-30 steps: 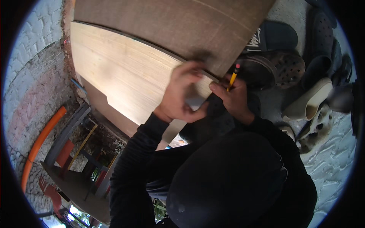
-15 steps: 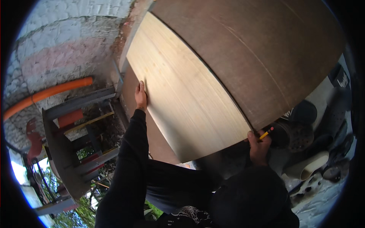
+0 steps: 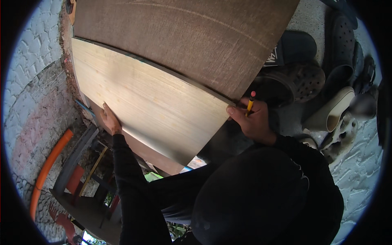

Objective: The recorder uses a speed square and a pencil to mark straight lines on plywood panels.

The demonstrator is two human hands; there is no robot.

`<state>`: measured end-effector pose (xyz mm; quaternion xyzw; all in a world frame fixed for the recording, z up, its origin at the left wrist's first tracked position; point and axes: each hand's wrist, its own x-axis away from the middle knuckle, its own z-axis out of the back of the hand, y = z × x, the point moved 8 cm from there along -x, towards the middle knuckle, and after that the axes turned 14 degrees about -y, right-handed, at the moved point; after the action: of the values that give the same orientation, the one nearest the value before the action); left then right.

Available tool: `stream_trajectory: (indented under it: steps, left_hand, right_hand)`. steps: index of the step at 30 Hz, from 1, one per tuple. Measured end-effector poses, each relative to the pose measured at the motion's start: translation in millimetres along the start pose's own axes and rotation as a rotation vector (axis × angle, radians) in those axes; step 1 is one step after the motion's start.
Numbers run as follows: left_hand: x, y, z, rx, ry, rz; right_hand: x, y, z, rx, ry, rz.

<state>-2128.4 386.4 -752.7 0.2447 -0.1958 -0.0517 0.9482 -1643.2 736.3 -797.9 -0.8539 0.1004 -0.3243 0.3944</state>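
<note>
A pale wooden board (image 3: 151, 98) lies at a slant on a larger brown sheet (image 3: 183, 36), its grain running lengthwise. At the board's lower left edge is my left hand (image 3: 110, 119), closed on that edge with one digit on the top face; the rest of its fingers are partly hidden. My right hand (image 3: 257, 122) is at the board's right corner, its thumb pressing against the corner. Between the fingers of that hand a yellow pencil (image 3: 250, 107) stands up, pink eraser end on top; its point is hidden.
Several dark clogs (image 3: 306, 81) and a dark slide sandal (image 3: 300, 47) lie on the right, beside a cream shoe (image 3: 332, 108). On the left are a rough stone wall (image 3: 36, 77), an orange pipe (image 3: 49, 171) and a grey frame (image 3: 77, 157).
The view has turned, so the board now slants more sideways and more footwear shows at right. Both hands stay at the board's edges, and the pencil remains in my right hand.
</note>
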Motion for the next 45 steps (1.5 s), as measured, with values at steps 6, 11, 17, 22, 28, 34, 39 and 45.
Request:
stream_trajectory:
  steps: [6, 11, 17, 22, 28, 34, 39, 45]
  left_hand:
    - [9.6, 12.5, -3.8, -0.009, 0.018, 0.011]
    - [7.8, 12.4, -4.1, -0.024, 0.031, -0.003]
    - [7.8, 13.6, -5.0, 0.007, 0.038, -0.027]
    - [7.8, 13.5, -4.4, 0.020, 0.029, 0.000]
    - [12.3, 18.3, -8.0, 0.002, 0.029, -0.023]
    - [8.3, 11.3, -5.5, 0.040, 0.030, 0.005]
    - [10.6, 15.2, -7.6, 0.032, 0.033, -0.028]
    - [11.1, 12.3, -5.3, 0.061, 0.040, -0.030]
  right_hand:
    - [2.4, 4.2, 1.5, 0.001, -0.043, 0.021]
    - [3.1, 10.5, 1.1, -0.027, -0.027, 0.047]
    - [1.1, 7.4, 0.3, 0.048, -0.017, 0.094]
    - [0.5, 5.9, 1.1, 0.063, -0.020, 0.115]
    - [-0.5, -2.3, -0.3, 0.072, -0.018, 0.150]
    - [-0.8, -2.0, -1.2, 0.059, -0.019, 0.141]
    - [-0.6, 0.5, -0.1, 0.073, -0.020, 0.155]
    - [-3.5, 7.4, 4.0, 0.113, -0.034, 0.127]
